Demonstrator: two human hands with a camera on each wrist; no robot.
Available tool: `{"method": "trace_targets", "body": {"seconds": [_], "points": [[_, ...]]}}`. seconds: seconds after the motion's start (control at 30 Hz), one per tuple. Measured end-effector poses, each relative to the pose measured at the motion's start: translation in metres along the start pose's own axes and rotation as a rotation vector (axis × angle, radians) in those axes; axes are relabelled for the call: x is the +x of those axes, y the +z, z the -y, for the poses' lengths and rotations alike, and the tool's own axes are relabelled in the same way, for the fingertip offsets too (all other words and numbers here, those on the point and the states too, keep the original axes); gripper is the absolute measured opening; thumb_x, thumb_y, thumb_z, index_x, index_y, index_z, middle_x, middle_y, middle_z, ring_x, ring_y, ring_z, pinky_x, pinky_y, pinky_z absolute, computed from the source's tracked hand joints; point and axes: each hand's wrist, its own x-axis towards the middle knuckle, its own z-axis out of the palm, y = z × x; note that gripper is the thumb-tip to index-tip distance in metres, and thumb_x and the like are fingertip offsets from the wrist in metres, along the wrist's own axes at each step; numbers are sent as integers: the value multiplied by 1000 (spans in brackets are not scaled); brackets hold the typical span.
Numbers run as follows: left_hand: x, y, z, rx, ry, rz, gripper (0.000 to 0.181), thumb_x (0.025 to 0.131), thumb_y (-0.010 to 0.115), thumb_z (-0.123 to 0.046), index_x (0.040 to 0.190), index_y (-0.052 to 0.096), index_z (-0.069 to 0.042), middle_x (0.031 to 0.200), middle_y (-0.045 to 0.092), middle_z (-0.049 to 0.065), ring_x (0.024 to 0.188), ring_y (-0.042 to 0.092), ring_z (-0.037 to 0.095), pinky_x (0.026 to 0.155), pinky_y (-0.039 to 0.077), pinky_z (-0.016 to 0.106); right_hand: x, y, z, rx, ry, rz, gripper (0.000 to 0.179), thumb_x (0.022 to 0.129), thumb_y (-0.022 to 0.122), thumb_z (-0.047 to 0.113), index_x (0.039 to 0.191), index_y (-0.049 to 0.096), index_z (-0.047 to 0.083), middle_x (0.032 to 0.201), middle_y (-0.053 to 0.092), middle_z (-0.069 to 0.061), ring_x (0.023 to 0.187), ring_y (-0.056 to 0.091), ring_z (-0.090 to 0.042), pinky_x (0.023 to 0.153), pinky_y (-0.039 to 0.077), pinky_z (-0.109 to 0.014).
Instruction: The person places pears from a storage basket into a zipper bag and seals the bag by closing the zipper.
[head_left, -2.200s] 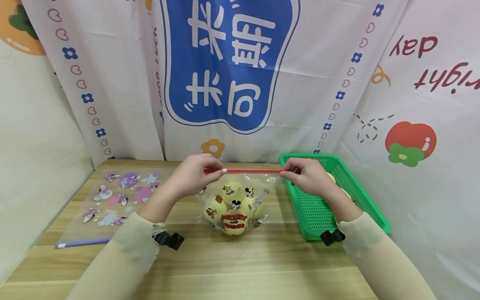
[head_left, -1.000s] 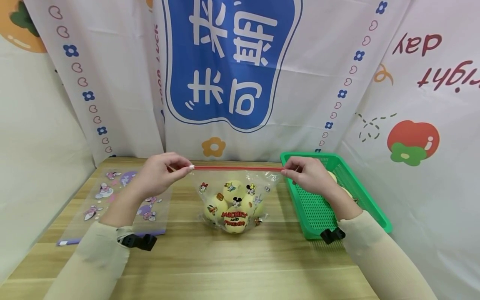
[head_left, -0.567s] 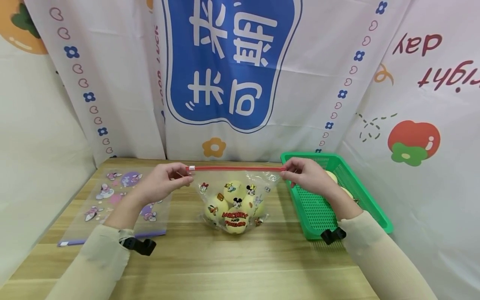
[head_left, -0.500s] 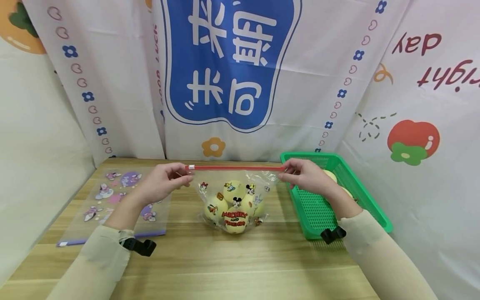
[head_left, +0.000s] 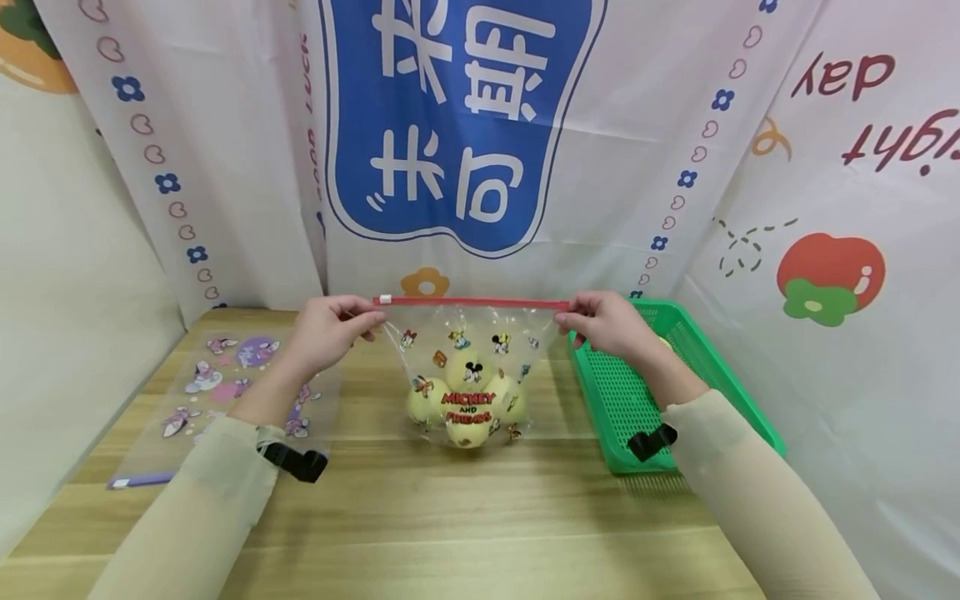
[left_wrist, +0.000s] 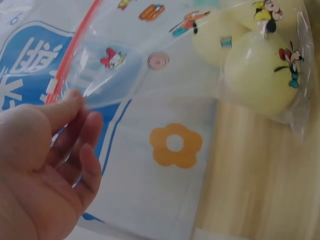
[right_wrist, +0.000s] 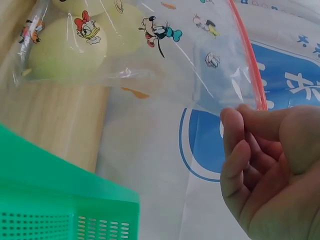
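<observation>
- The left hand [head_left: 326, 329] pinches the left top corner of a clear zip bag [head_left: 468, 367], thumb and curled fingers [left_wrist: 82, 150] closed on the plastic just beside the end of its red zip strip [head_left: 472, 302].
- The right hand [head_left: 607, 323] pinches the opposite top corner the same way, its fingertips [right_wrist: 235, 150] curled against the thumb at the right end of the strip.
- Between the two hands the strip runs level and taut, with a small white slider [head_left: 385, 299] at its left end, close to the left hand.
- The bag hangs from the strip above the wooden table [head_left: 450, 517], roughly in the middle of it; whether its bottom touches the wood cannot be told.
- Inside the bag, pale yellow round fruits [head_left: 467, 404] sit bunched at the bottom behind printed cartoon figures and red lettering.
- A black strap [head_left: 296, 460] shows on the left wrist and another on the right wrist [head_left: 651, 440], over cream sleeves.
- To the left on the table lies a flat second bag [head_left: 225, 392] with pink and purple cartoon prints and a purple zip edge [head_left: 142, 480]; the left forearm passes over part of it.
- To the right stands a green perforated basket [head_left: 622, 408], just beside the right hand, with a pale round thing [head_left: 663, 342] partly visible inside.
- Behind everything hangs a white cloth backdrop [head_left: 247, 167] with a blue panel [head_left: 450, 117] and flower prints.
</observation>
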Motion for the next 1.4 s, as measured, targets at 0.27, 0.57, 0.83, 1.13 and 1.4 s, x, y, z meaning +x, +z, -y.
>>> {"method": "trace_targets", "body": {"seconds": [0.27, 0.57, 0.83, 1.13, 1.4], "points": [[42, -2, -16, -46, -49, -70, 32, 108, 73, -33, 122, 81, -5, 101, 83, 10, 82, 75, 10, 74, 58, 25, 37, -10, 13, 46, 70, -40, 25, 114, 64, 31, 117, 72, 7, 110, 76, -10, 79, 69, -21, 62, 52, -27], [84, 5, -32, -70, -134, -148, 31, 113, 66, -29, 130, 79, -7, 126, 79, 20, 108, 74, 26, 73, 56, 23, 81, -11, 17, 34, 113, -155, 26, 115, 61, 30, 122, 72, 8, 120, 74, -12, 99, 73, -34, 84, 60, -45], [102, 17, -30, -61, -167, -228, 31, 114, 62, -28, 130, 79, -7, 127, 79, 15, 106, 73, 22, 76, 50, 27, 103, -6, 15, 13, 121, -209, 27, 114, 62, 29, 123, 74, 6, 123, 75, -18, 91, 76, -28, 76, 61, -37], [105, 26, -17, -100, -176, -179, 31, 115, 61, -25, 131, 77, -3, 123, 77, 18, 101, 73, 23, 71, 52, 23, 112, 4, -1, 43, 204, -178, 27, 115, 60, 29, 120, 71, 4, 106, 74, -12, 84, 74, -25, 85, 61, -45], [101, 26, -13, -122, -208, -122, 31, 115, 60, -21, 138, 73, -5, 128, 75, 18, 96, 72, 15, 74, 55, 21, 111, 3, -12, 77, 213, -143, 33, 115, 61, 30, 137, 67, 6, 123, 76, -19, 80, 72, -18, 73, 55, -32]]}}
